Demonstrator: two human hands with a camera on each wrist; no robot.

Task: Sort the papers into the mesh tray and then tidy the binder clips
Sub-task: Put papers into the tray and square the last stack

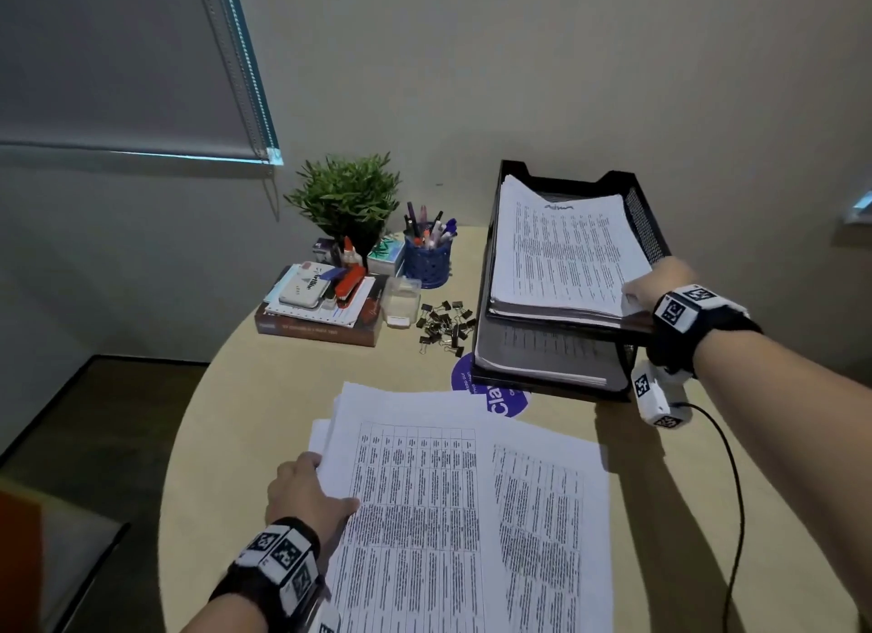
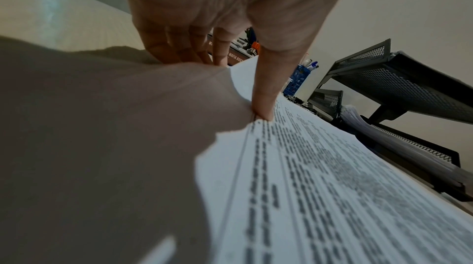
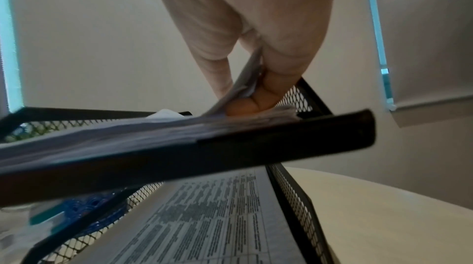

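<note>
Sheet between right fingers

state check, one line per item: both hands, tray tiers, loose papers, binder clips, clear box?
left hand: grips left edge of the loose papers, thumb on top
right hand: pinches near corner of the top sheets
upper tray tier: holds a stack of sheets
lower tray tier: holds a stack too
loose papers: on the table, fanned unevenly
binder clips: scattered pile beside the tray
clear box: upright; lid state unclear
</note>
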